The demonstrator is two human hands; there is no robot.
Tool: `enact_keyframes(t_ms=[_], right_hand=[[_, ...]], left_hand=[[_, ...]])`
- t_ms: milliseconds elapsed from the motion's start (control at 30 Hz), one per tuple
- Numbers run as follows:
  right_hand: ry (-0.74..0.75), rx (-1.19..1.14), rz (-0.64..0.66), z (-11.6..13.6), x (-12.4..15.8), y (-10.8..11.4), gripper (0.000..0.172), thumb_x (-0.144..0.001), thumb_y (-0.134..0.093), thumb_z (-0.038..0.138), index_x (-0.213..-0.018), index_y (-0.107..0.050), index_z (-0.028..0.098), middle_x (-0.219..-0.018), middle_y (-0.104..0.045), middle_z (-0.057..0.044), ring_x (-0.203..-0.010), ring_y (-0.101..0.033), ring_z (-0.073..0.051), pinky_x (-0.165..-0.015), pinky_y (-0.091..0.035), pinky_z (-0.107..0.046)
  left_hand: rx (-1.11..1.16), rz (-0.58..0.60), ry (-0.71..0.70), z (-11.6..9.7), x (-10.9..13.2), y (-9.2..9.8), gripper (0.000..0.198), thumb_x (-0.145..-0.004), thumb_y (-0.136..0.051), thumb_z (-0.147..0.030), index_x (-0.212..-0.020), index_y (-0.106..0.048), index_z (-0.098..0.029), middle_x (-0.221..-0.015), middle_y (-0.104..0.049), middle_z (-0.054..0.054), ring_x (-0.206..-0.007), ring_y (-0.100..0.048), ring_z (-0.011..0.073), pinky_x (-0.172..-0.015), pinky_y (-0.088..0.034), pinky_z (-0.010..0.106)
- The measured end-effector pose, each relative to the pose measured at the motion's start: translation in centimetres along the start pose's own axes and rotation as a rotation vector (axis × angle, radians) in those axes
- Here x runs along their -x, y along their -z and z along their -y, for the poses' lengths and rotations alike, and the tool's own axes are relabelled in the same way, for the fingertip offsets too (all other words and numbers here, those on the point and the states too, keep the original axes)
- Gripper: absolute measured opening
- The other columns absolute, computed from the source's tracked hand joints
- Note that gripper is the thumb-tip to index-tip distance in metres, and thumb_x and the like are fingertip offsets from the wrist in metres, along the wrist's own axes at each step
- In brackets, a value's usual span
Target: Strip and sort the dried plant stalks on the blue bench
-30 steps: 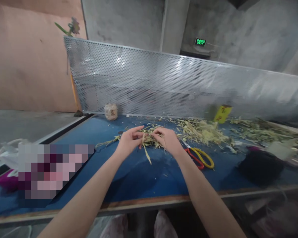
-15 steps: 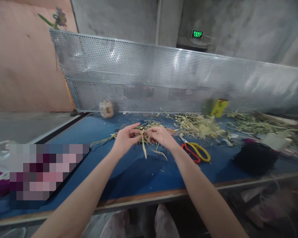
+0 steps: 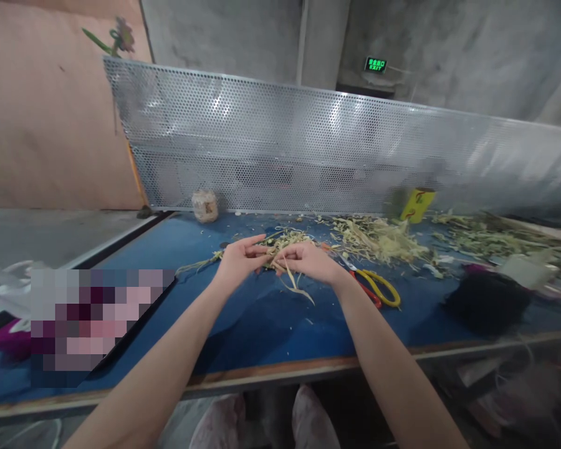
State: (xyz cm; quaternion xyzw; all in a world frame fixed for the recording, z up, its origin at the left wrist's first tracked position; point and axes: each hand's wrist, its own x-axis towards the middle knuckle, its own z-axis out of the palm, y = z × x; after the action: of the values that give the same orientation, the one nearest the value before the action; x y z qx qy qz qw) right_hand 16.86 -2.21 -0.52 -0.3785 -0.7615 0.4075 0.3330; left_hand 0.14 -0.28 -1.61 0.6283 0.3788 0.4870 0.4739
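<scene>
My left hand [image 3: 240, 260] and my right hand [image 3: 312, 262] meet over the middle of the blue table, fingertips almost together. Both are pinched on a pale dried plant strip [image 3: 290, 277], whose loose end curls down below the right fingers. The exact grip is partly hidden by the fingers. Behind them lies a loose bunch of thin greenish plant pieces [image 3: 292, 237]. Several yellowish stems [image 3: 201, 265] stick out left of my left hand. Scissors [image 3: 378, 287] with one red and one yellow handle lie just right of my right wrist.
A heap of pale shredded plant strips [image 3: 378, 240] lies back right, near a yellow box [image 3: 418, 206]. A wrapped block [image 3: 205, 206] stands by the perforated metal screen [image 3: 271, 137]. A black bundle [image 3: 486, 302] sits at right, a blurred-out flat object [image 3: 103, 324] at left.
The strip that hung straight down between my hands now slants to the right under my right fingers. The right hand has turned slightly over it. The view has shifted a little.
</scene>
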Motion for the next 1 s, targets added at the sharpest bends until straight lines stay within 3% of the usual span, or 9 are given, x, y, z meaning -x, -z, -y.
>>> enact_keyframes(t_ms=[167,367,500,700,833,1000], right_hand=[[0.059,0.145,-0.128,0.0,-0.2,-0.5,0.005,-0.066,-0.058,0.018,-0.069,-0.056,0.014,-0.064,-0.057,-0.001,-0.06,-0.053,-0.01,-0.058,-0.041,-0.021],[0.195,0.515,-0.32,-0.3,0.0,-0.3,0.017,-0.071,-0.056,0.032,-0.065,-0.057,0.016,-0.057,-0.054,0.0,-0.053,-0.046,-0.01,-0.051,-0.034,-0.021],[0.144,0.366,-0.391,-0.6,-0.4,-0.7,0.014,-0.07,-0.054,0.031,-0.068,-0.054,0.017,-0.057,-0.055,0.001,-0.052,-0.049,-0.011,-0.05,-0.036,-0.021],[-0.014,0.117,-0.453,0.2,-0.6,-0.5,0.023,-0.071,-0.05,0.035,-0.057,-0.05,0.016,-0.046,-0.048,0.003,-0.042,-0.046,-0.009,-0.044,-0.036,-0.02],[-0.025,0.137,-0.427,0.7,-0.2,-0.2,0.023,-0.069,-0.054,0.035,-0.057,-0.051,0.016,-0.042,-0.047,0.004,-0.039,-0.043,-0.007,-0.042,-0.033,-0.019],[0.011,0.146,-0.4,0.5,-0.3,-0.6,0.024,-0.07,-0.054,0.035,-0.056,-0.051,0.015,-0.042,-0.046,0.004,-0.039,-0.041,-0.007,-0.041,-0.031,-0.019]], left_hand=[[-0.021,0.031,0.033,-0.2,0.1,-0.1,0.072,-0.053,-0.068,-0.022,-0.118,-0.043,-0.004,-0.09,-0.065,0.015,-0.043,-0.045,0.0053,-0.041,-0.035,0.021],[-0.107,0.079,-0.002,0.0,0.2,-0.2,0.072,-0.056,-0.065,-0.022,-0.121,-0.041,-0.004,-0.093,-0.065,0.014,-0.041,-0.041,0.0044,-0.042,-0.036,0.022],[-0.181,0.101,-0.065,0.2,0.2,-0.3,0.065,-0.058,-0.062,-0.024,-0.119,-0.045,-0.008,-0.08,-0.068,0.006,-0.041,-0.042,0.0059,-0.044,-0.037,0.022],[-0.193,0.162,-0.097,-0.1,0.7,-0.5,0.059,-0.063,-0.06,-0.028,-0.118,-0.047,-0.013,-0.081,-0.068,0.005,-0.041,-0.044,0.0075,-0.047,-0.039,0.024],[-0.235,0.16,-0.124,-0.7,0.9,-0.6,0.053,-0.066,-0.058,-0.032,-0.116,-0.05,-0.014,-0.065,-0.066,0.001,-0.04,-0.042,0.0074,-0.049,-0.038,0.024],[-0.203,0.155,-0.107,-0.7,0.9,-0.6,0.053,-0.065,-0.06,-0.031,-0.114,-0.051,-0.013,-0.059,-0.064,-0.001,-0.04,-0.041,0.0066,-0.048,-0.037,0.023]])
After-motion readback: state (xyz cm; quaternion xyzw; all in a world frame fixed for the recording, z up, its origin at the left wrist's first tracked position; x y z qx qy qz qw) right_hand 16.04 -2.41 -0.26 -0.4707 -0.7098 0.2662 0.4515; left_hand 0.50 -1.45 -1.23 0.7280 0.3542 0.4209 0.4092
